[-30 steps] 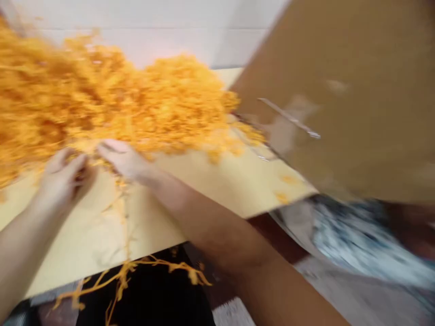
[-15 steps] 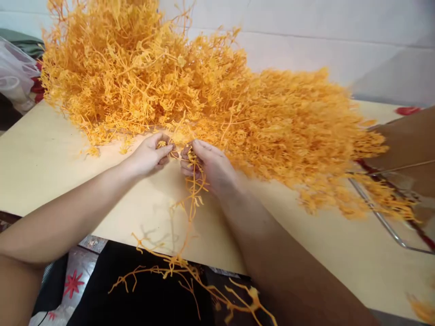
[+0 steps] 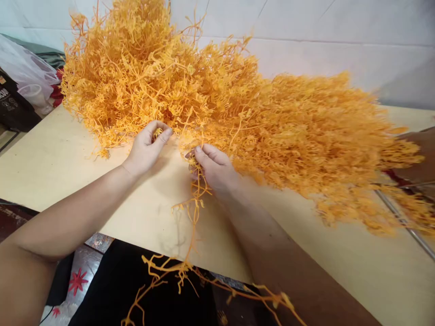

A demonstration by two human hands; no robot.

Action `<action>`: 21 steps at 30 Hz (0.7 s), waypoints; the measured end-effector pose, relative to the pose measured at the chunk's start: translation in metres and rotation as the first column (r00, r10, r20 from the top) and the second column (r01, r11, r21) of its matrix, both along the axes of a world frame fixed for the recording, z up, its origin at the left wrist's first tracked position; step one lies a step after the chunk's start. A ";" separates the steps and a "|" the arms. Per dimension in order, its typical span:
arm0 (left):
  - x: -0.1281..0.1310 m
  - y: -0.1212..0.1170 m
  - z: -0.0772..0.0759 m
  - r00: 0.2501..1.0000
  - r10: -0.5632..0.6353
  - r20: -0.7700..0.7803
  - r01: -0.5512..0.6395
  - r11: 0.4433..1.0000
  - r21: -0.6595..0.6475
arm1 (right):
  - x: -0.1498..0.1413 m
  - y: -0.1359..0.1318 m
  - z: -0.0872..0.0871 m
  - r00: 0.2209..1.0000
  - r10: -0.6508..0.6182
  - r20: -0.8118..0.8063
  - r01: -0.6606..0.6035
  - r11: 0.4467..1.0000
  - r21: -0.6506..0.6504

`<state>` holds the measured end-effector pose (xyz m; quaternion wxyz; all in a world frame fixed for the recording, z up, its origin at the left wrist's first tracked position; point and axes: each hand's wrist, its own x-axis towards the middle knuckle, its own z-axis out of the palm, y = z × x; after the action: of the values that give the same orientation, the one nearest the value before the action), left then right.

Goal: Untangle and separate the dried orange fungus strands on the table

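From where I sit, the long branching strand (image 3: 184, 268) starts in the right hand (image 3: 215, 168) and hangs toward me from it, past the worktop (image 3: 34, 163) edge and over the black cloth (image 3: 112, 285), where it spreads into side branches. I have the right hand nearly closed, thumb against curled fingers, gripping the strand's upper part. I cannot tell whether that strand joins the heap behind it.

My left hand (image 3: 147, 144) is just beside the right, apart from it, fingers curled and thumb tip close to the forefinger; a small yellow clump (image 3: 157, 133) sits in that curl. The big orange-yellow heap (image 3: 217, 104) rises directly beyond both hands and stretches far out to the right of the right hand.

Counting: two hands, one hanging strand, one small clump, one heap whose pieces are too tangled for me to number. Well right of the right hand I make out one metal rod (image 3: 404, 220); far left beyond the left hand, one clear plastic bag (image 3: 25, 59); below the left forearm, two red stars (image 3: 78, 281).
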<state>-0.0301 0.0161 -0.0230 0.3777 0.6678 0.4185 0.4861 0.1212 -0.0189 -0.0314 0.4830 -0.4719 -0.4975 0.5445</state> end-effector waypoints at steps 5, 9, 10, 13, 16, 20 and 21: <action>0.007 -0.003 -0.011 0.985 -0.162 -0.064 0.160 0.986 -0.036 | -0.003 -0.001 -0.005 0.975 0.067 0.214 -0.118 0.965 0.235; 0.012 -0.003 -0.012 0.967 -0.251 0.031 0.253 0.956 -0.148 | -0.005 -0.002 -0.006 0.953 0.097 0.286 -0.191 0.928 0.320; 0.012 -0.003 -0.011 0.958 -0.278 0.071 0.286 0.941 -0.180 | -0.006 -0.002 -0.005 0.953 0.105 0.285 -0.198 0.926 0.321; 0.012 -0.003 -0.007 0.941 -0.290 0.176 0.327 0.915 -0.237 | -0.006 -0.003 -0.005 0.957 0.150 0.248 -0.219 0.935 0.281; 0.013 -0.002 -0.005 0.946 -0.235 0.225 0.290 0.921 -0.259 | -0.005 -0.002 -0.006 0.977 0.163 0.139 -0.188 0.964 0.187; 0.016 0.001 -0.007 0.964 -0.173 0.201 0.226 0.932 -0.283 | -0.001 0.001 -0.009 0.981 0.196 0.005 -0.194 0.971 0.137; 0.017 0.003 -0.007 0.968 -0.154 0.196 0.209 0.930 -0.301 | 0.000 0.001 -0.008 0.978 0.209 0.004 -0.208 0.968 0.140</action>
<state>-0.0129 0.0187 -0.0297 0.5584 0.5901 0.3942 0.4297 0.1215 -0.0181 -0.0398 0.4574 -0.3792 -0.5787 0.5587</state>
